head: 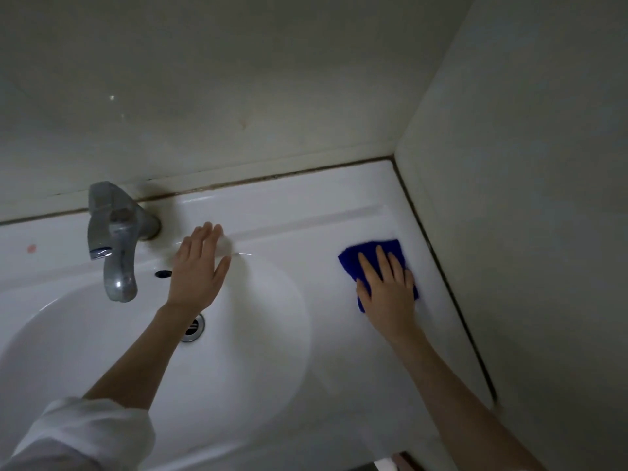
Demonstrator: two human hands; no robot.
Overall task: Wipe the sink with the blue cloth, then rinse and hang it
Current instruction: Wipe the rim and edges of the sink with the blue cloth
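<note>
White sink (306,212) set in a wall corner. Right hand (387,287), fingers spread flat, presses the blue cloth (360,258) on the ledge right of the bowl, near the side wall (526,198). Left hand (198,266), open and holding nothing, hovers at the bowl's rear rim beside the metal tap (114,239). Drain (193,329) lies partly hidden under the left wrist.

I face a plain pale back wall (238,79), dimly and evenly lit, with faint smudges and one small bright speck. A side wall (543,198) meets it at a corner to my right. A dark, discoloured sealant line (272,176) runs along the base of both walls. At the bottom edge a sliver, possibly floor (384,465), is too small to identify.
</note>
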